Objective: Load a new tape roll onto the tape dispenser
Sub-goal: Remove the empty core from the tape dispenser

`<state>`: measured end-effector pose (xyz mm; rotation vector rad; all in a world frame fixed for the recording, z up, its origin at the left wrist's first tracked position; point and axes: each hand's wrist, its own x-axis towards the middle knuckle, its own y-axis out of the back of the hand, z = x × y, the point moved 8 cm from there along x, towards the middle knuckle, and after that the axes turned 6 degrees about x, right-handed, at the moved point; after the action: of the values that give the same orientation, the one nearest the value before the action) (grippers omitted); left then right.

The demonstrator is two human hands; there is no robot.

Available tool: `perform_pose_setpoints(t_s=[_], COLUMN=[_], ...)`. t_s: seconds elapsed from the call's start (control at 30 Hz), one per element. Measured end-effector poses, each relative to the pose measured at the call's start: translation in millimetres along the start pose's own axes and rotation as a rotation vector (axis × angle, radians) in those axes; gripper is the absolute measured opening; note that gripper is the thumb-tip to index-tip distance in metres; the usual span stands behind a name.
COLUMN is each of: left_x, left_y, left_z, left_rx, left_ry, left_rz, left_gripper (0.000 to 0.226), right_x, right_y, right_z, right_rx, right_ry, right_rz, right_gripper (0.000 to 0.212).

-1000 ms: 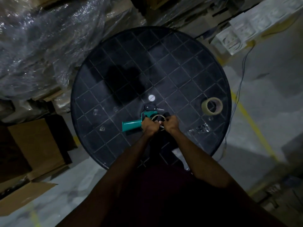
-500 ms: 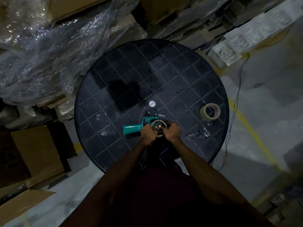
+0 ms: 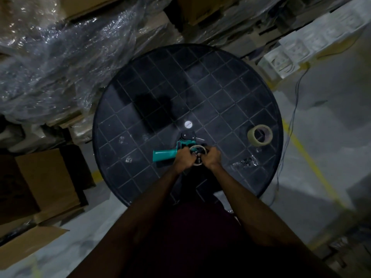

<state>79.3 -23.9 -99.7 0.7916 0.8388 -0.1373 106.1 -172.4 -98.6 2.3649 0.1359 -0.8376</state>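
A teal tape dispenser (image 3: 165, 154) lies on the round black table (image 3: 200, 93), handle pointing left, black head toward the table's middle. A thin ring, an almost bare tape core (image 3: 197, 148), sits on the dispenser's hub. My left hand (image 3: 183, 158) grips the dispenser body and the ring's left side. My right hand (image 3: 210, 158) grips the ring's right side. A fuller roll of clear tape (image 3: 260, 135) stands on the table near its right edge, apart from both hands.
A small white disc (image 3: 188, 124) marks the table's middle. Crumpled clear wrapping (image 3: 244, 163) lies at the near right of the table. Plastic-wrapped stacks (image 3: 60, 57) stand to the far left, open cardboard boxes (image 3: 40, 189) at left, a cable (image 3: 289, 137) at right.
Both hands stay closed around the ring and dispenser in the same spot on the table. The camera view has shifted, so the table appears lower in the frame.
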Motion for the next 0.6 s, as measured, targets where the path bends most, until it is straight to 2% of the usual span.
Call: perform_pose_setpoints(t_s=[0.13,0.3,0.43,0.6], left_x=[20.1,16.4,-4.9,-20.3], left_y=[-12.5,-7.7,6.5,13.6], left_z=[-15.3,-13.4,-2.5,-2.0], left_rx=[-0.024,-0.056,-0.049,-0.077], left_ry=[0.009,0.024,0.050,0.045], left_rz=[-0.010,0.057,0.125,0.202], left_gripper=[0.036,0.047,0.032,0.025], right_x=[3.0,4.0,9.1,1.0], right_y=[-1.9,-0.4,-1.3,8.8], right_z=[1.6,3.2,0.2,-16.7], right_rx=[0.028,0.059,-0.007,-0.066], right_ry=[-0.068,-0.127,-0.075,0.031], right_rz=[0.031,0.077,0.061,0.066], right_gripper=[0.032,0.035,0.032,0.026])
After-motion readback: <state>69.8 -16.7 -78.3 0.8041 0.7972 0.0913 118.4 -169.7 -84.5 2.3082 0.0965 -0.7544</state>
